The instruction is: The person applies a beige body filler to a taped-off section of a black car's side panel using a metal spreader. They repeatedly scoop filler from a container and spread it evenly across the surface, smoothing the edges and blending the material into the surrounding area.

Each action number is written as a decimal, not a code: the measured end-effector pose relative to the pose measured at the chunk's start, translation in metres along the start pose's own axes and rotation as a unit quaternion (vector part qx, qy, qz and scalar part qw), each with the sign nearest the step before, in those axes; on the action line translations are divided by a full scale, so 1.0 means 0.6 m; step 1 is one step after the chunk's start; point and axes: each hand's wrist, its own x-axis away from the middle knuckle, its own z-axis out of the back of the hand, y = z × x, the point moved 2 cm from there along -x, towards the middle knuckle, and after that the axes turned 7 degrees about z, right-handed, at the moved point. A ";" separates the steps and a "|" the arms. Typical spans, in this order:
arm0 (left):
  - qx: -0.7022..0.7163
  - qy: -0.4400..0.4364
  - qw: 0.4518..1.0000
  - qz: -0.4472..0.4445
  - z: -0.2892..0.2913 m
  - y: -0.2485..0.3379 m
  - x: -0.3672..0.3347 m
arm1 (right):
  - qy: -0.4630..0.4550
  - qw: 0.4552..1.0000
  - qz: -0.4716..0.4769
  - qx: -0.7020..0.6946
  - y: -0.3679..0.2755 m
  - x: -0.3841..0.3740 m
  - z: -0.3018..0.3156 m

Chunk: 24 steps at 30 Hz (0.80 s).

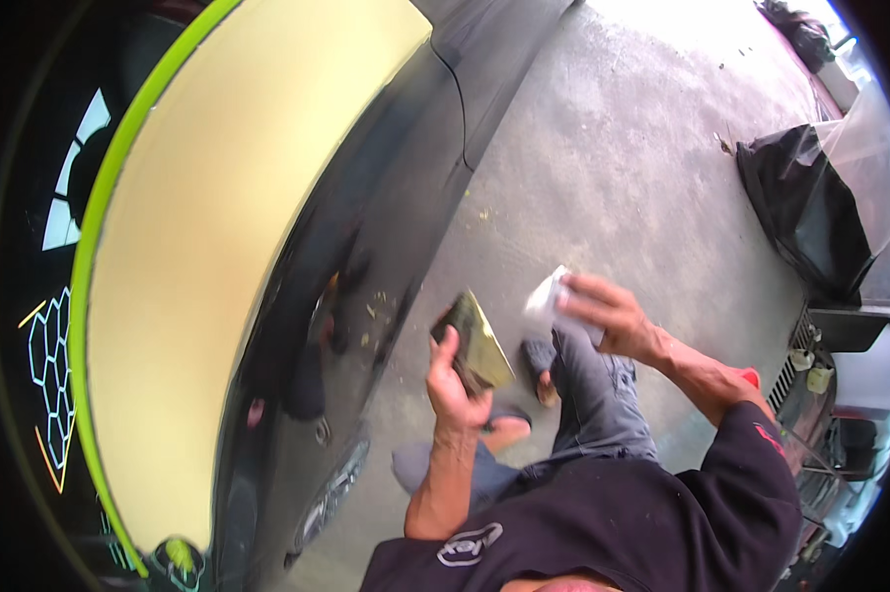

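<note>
My left hand (pixel 453 390) is closed round a flat block (pixel 484 347), dark on one side and pale yellow on the other, tilted in front of my body. A short way to its right, my right hand (pixel 608 311) grips a flat white piece (pixel 544 296). Motion smears that piece, so I cannot make out its kind. The two held things are apart. On my left lies a long, curved cream-yellow panel (pixel 198 257) with a lime-green rim (pixel 88 247), beside a glossy dark vehicle side (pixel 366 168). Neither hand touches the panel.
A thin black cable (pixel 462 109) hangs over the dark vehicle side. Grey concrete floor (pixel 623 148) stretches to my right. Black sheeting (pixel 805 212) and clear plastic (pixel 874 158) stand at the far right, above a cluttered rack (pixel 820 434) with small containers. My legs and feet are below my hands.
</note>
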 end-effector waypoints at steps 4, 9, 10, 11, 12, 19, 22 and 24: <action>0.078 0.158 0.984 0.016 -0.097 -0.025 0.054 | 0.460 0.796 -0.278 -0.278 -0.070 -0.040 0.040; 0.067 0.135 0.987 0.055 -0.237 -0.081 0.124 | 0.547 0.715 -0.250 -0.358 -0.241 -0.179 0.144; 0.054 0.150 0.987 0.036 -0.292 -0.074 0.151 | 0.525 0.724 -0.261 -0.362 -0.267 -0.184 0.174; 0.038 0.163 0.986 0.016 -0.332 -0.067 0.175 | 0.506 0.733 -0.269 -0.366 -0.289 -0.190 0.200; 0.022 0.137 0.990 -0.003 -0.354 -0.061 0.198 | 0.486 0.741 -0.277 -0.371 -0.311 -0.196 0.225; 0.020 0.087 0.995 -0.053 -0.474 -0.038 0.300 | 0.471 0.787 -0.097 -0.387 -0.413 -0.218 0.331; 0.032 0.056 0.996 -0.056 -0.508 -0.037 0.361 | 0.439 0.812 -0.091 -0.373 -0.453 -0.203 0.348; 0.006 0.018 0.991 -0.131 -0.525 -0.029 0.392 | 0.411 0.796 -0.126 -0.425 -0.471 -0.180 0.343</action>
